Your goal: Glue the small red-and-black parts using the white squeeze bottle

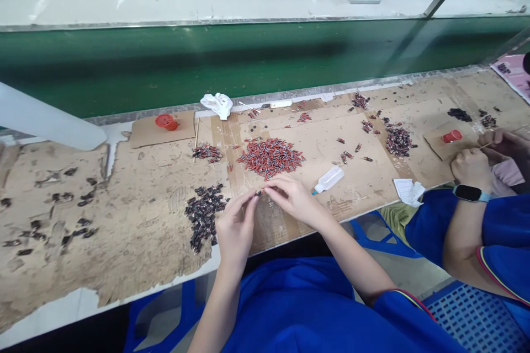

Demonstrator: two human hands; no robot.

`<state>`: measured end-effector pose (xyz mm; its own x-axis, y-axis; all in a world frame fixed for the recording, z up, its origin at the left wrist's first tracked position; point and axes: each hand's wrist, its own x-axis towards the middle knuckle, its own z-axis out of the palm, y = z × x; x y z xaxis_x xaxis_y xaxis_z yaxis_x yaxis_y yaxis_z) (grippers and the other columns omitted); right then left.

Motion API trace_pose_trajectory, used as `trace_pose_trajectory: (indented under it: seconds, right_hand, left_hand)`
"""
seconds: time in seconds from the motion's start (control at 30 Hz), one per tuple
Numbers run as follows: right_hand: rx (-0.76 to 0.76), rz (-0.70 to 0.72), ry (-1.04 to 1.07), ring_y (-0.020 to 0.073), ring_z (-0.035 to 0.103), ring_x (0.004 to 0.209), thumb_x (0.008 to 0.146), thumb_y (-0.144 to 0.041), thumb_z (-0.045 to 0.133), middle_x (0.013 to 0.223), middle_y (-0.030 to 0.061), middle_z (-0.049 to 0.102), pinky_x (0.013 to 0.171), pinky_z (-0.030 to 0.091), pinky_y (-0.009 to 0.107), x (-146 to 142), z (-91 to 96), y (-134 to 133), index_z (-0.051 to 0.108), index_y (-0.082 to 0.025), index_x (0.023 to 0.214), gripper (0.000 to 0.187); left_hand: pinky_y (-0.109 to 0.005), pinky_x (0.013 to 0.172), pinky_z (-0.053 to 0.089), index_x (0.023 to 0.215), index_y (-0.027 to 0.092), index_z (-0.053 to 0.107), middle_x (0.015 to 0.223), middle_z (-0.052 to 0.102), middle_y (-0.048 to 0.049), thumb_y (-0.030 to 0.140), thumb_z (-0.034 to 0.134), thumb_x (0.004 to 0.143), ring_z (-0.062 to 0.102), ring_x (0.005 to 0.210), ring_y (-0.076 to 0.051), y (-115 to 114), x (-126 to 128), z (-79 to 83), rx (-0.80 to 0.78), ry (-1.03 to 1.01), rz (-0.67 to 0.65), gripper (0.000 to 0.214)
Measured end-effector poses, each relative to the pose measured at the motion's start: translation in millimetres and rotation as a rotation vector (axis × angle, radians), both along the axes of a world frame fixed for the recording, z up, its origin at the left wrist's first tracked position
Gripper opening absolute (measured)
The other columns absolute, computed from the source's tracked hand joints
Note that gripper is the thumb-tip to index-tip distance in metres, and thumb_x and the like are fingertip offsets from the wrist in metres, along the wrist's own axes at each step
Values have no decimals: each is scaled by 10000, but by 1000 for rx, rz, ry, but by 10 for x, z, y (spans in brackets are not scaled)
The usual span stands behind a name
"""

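Note:
My left hand (pixel 237 223) is closed in a pinch on a small black part (pixel 259 193) over the cardboard near the table's front edge. Fingertip to fingertip with it, my right hand (pixel 296 198) pinches a tiny red piece that is mostly covered by the fingers. Whether the two pieces are joined cannot be made out. Just beyond my hands lies a heap of small red-and-silver parts (pixel 271 157). A pile of black parts (pixel 203 212) spreads to the left of my left hand. To the right rests a white squeeze bottle (pixel 330 178) with a blue-green tip.
Cardboard (pixel 153 187) covers the bench before a green conveyor belt (pixel 165 66). A red cup (pixel 166 122), crumpled tissue (pixel 217 105) and a bundle of parts (pixel 207 152) lie farther back. At right, a co-worker's hands (pixel 474 168) work near another red cup (pixel 451 136).

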<state>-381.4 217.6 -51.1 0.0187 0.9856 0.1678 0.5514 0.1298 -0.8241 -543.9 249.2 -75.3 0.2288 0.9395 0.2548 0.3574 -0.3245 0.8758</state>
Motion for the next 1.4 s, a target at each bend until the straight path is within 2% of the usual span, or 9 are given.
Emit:
trace_pose_trajectory:
  seconds: [0.27, 0.4, 0.57, 0.83, 0.97, 1.07, 1.2, 1.27, 1.4]
  right_hand:
    - [-8, -19, 109, 141, 622, 733, 916, -227, 609, 830, 47, 704, 692, 515, 267, 30, -125, 47, 725, -155, 948, 140]
    - [118, 7, 82, 158, 642, 775, 920, -236, 604, 844, 67, 725, 715, 531, 286, 86, -159, 61, 737, -153, 923, 157]
    - [253, 38, 17, 181, 639, 820, 939, -209, 563, 858, 93, 732, 778, 545, 337, 100, -144, 44, 741, -148, 957, 189]
    - [44, -125, 488, 172, 703, 814, 853, -356, 679, 874, 46, 763, 756, 578, 315, -23, -81, -45, 770, -210, 912, 182]
    - [106, -187, 469, 174, 708, 830, 851, -306, 676, 879, 50, 763, 785, 576, 313, -65, -42, -169, 773, -214, 887, 138]
    - [169, -283, 340, 171, 699, 822, 859, -257, 654, 881, 49, 757, 782, 571, 309, -18, -22, -280, 763, -219, 899, 122]
    - [120, -526, 176, 182, 695, 758, 859, -342, 628, 850, 59, 756, 725, 570, 316, 314, -26, -385, 746, -205, 868, 181]
    - [79, -699, 59, 197, 690, 721, 855, -435, 600, 858, 80, 758, 712, 567, 342, 570, -3, -438, 739, -187, 911, 289]
    - [-67, -965, -209, 263, 695, 786, 852, -571, 529, 962, 160, 745, 785, 537, 419, 940, 128, -573, 715, -132, 1036, 511]
  left_hand:
    - [-355, 877, 562, 880, 198, 751, 897, 770, -61, 354, 660, 804, 718, 852, -199, -19, 41, -34, -153, -88, 19, 196]
    - [-373, 915, 551, 887, 189, 749, 914, 768, -69, 361, 689, 778, 715, 868, -202, -13, 75, -42, -249, -154, 19, 213]
    - [-334, 824, 589, 868, 162, 730, 871, 762, -77, 384, 713, 731, 717, 810, -194, -11, 150, 4, -355, -283, 26, 262]
    - [-263, 763, 583, 800, 165, 702, 795, 744, -50, 370, 735, 706, 706, 761, -161, -32, 182, 162, -402, -384, 0, 228]
    - [-281, 759, 580, 797, 161, 696, 790, 735, -54, 387, 721, 723, 698, 759, -170, -91, 255, 157, -403, -382, -16, 238]
    - [-296, 778, 572, 804, 167, 683, 801, 733, -60, 388, 685, 760, 696, 772, -174, -138, 368, 138, -369, -337, -87, 225]
    - [-347, 892, 533, 1079, 195, 633, 990, 733, -76, 367, 661, 803, 685, 943, -192, -71, 378, 199, -273, -187, -231, 327]
    - [-379, 932, 502, 1119, 209, 620, 1074, 712, -83, 367, 643, 823, 657, 1004, -203, 60, 253, 222, -132, -66, -164, 336]
    - [-459, 939, 448, 880, 210, 680, 930, 714, -98, 370, 562, 856, 602, 970, -267, 430, -129, 114, 168, 241, 37, 201]
